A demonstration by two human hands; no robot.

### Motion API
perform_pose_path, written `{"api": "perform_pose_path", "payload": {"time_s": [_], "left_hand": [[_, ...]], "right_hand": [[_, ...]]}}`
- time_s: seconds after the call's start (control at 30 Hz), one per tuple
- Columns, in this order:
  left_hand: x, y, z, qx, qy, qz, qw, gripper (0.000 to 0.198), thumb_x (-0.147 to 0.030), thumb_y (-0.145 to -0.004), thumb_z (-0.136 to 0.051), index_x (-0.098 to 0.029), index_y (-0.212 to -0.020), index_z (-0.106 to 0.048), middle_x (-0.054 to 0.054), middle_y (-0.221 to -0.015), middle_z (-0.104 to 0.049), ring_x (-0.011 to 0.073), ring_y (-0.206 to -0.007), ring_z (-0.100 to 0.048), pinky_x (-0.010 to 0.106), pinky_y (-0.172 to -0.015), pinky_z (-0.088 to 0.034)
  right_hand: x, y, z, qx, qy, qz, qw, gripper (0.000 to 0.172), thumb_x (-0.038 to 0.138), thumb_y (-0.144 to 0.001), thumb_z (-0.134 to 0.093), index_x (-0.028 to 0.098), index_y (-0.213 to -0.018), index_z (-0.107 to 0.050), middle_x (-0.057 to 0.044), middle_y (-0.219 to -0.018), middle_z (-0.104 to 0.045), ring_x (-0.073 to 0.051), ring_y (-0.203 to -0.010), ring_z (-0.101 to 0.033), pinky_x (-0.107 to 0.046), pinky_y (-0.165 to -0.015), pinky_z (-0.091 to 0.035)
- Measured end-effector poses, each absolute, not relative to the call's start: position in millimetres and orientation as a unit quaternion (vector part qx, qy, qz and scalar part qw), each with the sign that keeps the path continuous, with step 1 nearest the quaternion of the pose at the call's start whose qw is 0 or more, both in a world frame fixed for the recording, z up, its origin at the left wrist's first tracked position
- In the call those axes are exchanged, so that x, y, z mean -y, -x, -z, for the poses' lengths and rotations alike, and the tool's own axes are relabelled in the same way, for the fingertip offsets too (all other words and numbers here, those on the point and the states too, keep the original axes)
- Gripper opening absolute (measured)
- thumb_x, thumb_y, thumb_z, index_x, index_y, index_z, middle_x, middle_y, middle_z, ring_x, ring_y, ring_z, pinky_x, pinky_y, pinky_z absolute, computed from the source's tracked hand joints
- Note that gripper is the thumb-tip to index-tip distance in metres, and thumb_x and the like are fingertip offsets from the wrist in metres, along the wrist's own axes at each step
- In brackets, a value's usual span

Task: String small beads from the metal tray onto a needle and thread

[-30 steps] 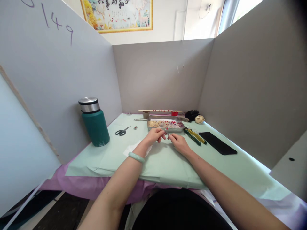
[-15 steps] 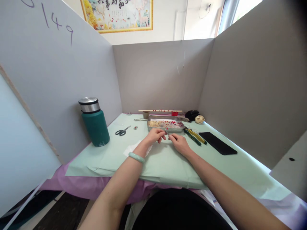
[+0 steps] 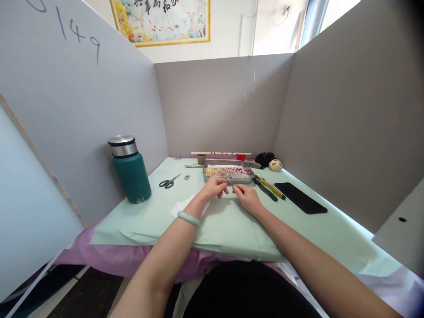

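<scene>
My left hand [image 3: 216,188], with a pale green bangle [image 3: 188,218] on its wrist, pinches a small dark piece with a red bead [image 3: 230,178] at its upper end. My right hand [image 3: 245,196] is closed close beside it, its fingertips on something thin that is too small to make out. Both hands are just in front of a metal tray [image 3: 228,180] with gold and red beads. Right of the tray lie pliers [image 3: 270,189] with green and yellow handles. A white tissue [image 3: 180,206] is partly under my left forearm.
A green bottle [image 3: 132,176] stands at the left, near scissors [image 3: 169,181] and a small ring-like piece [image 3: 187,177]. Behind the tray, a beaded stick [image 3: 221,153] rests over a brown cup [image 3: 201,159] and a red one [image 3: 241,157]. A black phone [image 3: 300,198] lies right.
</scene>
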State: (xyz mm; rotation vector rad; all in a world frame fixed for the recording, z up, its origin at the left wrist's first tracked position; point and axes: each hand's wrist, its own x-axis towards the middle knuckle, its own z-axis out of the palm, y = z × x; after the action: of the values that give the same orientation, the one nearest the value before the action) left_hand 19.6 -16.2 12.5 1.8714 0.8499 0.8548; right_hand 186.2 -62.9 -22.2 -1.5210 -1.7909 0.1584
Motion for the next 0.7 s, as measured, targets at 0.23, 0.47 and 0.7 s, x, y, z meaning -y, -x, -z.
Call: {"api": "perform_pose_path", "payload": {"time_s": [0.23,0.47,0.7], "left_hand": [[17.9,-19.1,-12.1,-0.323,-0.748,-0.346,0.465,0.02,-0.027,-0.077,-0.057,-0.011,-0.086,-0.063,0.004,-0.074,-0.066,0.0026,-0.04,-0.044,0.018,-0.044,-0.038],[13.4,-18.2,-8.3,-0.33,-0.738,-0.373,0.454,0.022,-0.033,-0.08,-0.055,-0.012,-0.08,-0.059,0.003,-0.071,-0.065,0.0028,-0.038,-0.045,0.019,-0.044,-0.038],[11.2,-18.5,-9.0,-0.332,-0.734,-0.381,0.454,0.017,-0.027,-0.079,-0.055,-0.011,-0.072,-0.056,0.001,-0.063,-0.063,0.0025,-0.036,-0.043,0.018,-0.042,-0.035]], "right_hand": [[64.1,-187.7,23.1,0.703,0.594,-0.058,0.386,0.026,0.037,-0.091,-0.048,0.015,-0.093,-0.061,-0.002,-0.089,-0.063,-0.014,-0.077,-0.06,-0.032,-0.072,-0.05],[65.1,-186.6,23.1,0.709,0.591,-0.056,0.382,0.026,0.037,-0.091,-0.048,0.015,-0.093,-0.061,-0.002,-0.089,-0.064,-0.014,-0.078,-0.061,-0.032,-0.073,-0.05],[65.1,-186.4,22.5,0.714,0.583,-0.057,0.383,0.025,0.036,-0.091,-0.049,0.015,-0.094,-0.061,-0.003,-0.09,-0.063,-0.014,-0.079,-0.061,-0.033,-0.074,-0.05]]}}
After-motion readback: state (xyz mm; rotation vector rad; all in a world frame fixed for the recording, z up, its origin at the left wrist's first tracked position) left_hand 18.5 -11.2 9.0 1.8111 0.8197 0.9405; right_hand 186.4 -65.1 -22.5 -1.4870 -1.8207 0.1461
